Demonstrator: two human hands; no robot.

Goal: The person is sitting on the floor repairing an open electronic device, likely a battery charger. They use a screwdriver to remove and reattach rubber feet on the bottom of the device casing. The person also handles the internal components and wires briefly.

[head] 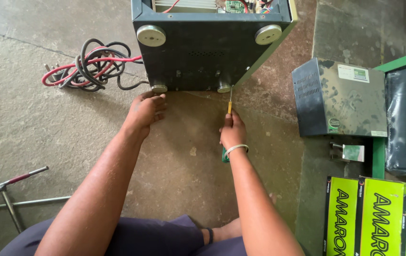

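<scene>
Dark grey metal box, one of them, tipped on its side on the concrete floor, shows four round silver feet, its near bottom edge just ahead of both hands. Off to the right lies one grey vented cover with two bright green cartons nearer, and left a single tangle of red and black cables, with bare floor between them. Left hand curls loosely at the box's lower edge, gripping nothing I can make out, while the right hand is closed round one slim yellow-shafted screwdriver, tip up at the edge.
</scene>
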